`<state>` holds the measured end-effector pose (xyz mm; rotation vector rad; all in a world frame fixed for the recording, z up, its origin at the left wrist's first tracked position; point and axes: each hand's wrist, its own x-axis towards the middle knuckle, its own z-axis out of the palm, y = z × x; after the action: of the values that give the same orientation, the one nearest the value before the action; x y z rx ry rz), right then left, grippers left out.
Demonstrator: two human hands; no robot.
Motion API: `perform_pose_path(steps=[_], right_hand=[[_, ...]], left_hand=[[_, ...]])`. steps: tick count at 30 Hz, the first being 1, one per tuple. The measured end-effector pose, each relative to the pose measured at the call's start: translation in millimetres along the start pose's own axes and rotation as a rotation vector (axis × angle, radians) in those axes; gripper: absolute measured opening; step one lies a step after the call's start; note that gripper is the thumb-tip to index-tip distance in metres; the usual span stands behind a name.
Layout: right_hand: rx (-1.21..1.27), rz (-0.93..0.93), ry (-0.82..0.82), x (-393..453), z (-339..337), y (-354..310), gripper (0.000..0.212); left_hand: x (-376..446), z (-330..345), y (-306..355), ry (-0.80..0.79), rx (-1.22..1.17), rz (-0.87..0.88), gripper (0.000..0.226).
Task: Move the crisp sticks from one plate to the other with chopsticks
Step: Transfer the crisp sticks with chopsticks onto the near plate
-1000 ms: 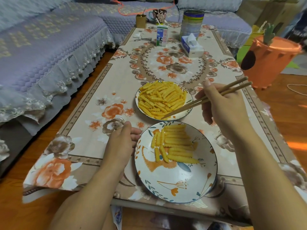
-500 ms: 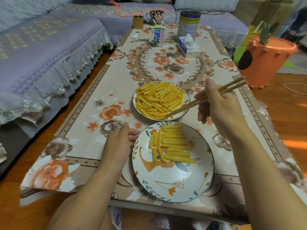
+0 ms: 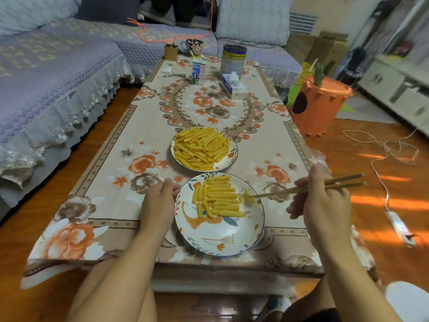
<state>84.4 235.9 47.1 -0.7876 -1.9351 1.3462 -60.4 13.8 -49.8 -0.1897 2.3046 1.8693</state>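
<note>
2 plates (image 3: 253, 233), 2 chopsticks (image 3: 308, 186), 2 hands (image 3: 325, 203)

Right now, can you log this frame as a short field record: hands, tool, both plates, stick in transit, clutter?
left hand: rests on the table at the near plate's left rim, holds nothing
right hand: grips the chopsticks
carried stick: at the chopstick tips, over the near plate's right side; blurred
near plate: a partial row of crisp sticks on its far half
far plate: heaped with crisp sticks
far end of table: milk carton, tin, tissue box, mug
</note>
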Motion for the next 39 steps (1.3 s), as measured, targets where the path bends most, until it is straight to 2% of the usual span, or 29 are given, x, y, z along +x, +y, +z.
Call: perform_pose_path(steps=[5,11,13,15,17,19,21,24,29,33,39], right_hand=[[0.014,-0.018,0.011,-19,-10,-2,0.045],[-0.034,-0.134,0.010,9,-17,-27,0.045],[-0.006,-0.129,-0.088,29,-4,-37,0.041],[-0.014,-0.135,-0.245,49,17,-43,0.039],[-0.055,-0.153,-0.400,65,42,-43,0.039],[-0.083,-0.181,-0.511,76,63,-38,0.039],[-0.110,-0.220,-0.560,86,78,-33,0.040],[-0.125,-0.242,-0.597,100,95,-29,0.038],[-0.157,-0.260,-0.684,109,109,-26,0.038],[-0.075,-0.234,-0.670,112,110,-30,0.043],[0.053,-0.087,-0.497,107,70,-62,0.052]], left_hand=[[-8,-4,-1,-0.023,0.106,0.080,0.062],[-8,-14,0,-0.084,0.220,0.068,0.056],[5,-18,-4,-0.147,0.234,0.045,0.056],[14,-24,-5,-0.155,0.299,0.058,0.045],[12,-33,-5,-0.103,0.483,0.207,0.030],[2,-39,-16,-0.051,0.683,0.397,0.030],[-5,-40,-25,-0.102,0.797,0.472,0.032],[2,-32,-27,-0.103,0.907,0.475,0.024],[7,-33,-29,-0.070,0.954,0.516,0.037],[10,-31,-31,-0.074,0.975,0.535,0.042],[7,-32,-26,-0.104,0.974,0.492,0.055]])
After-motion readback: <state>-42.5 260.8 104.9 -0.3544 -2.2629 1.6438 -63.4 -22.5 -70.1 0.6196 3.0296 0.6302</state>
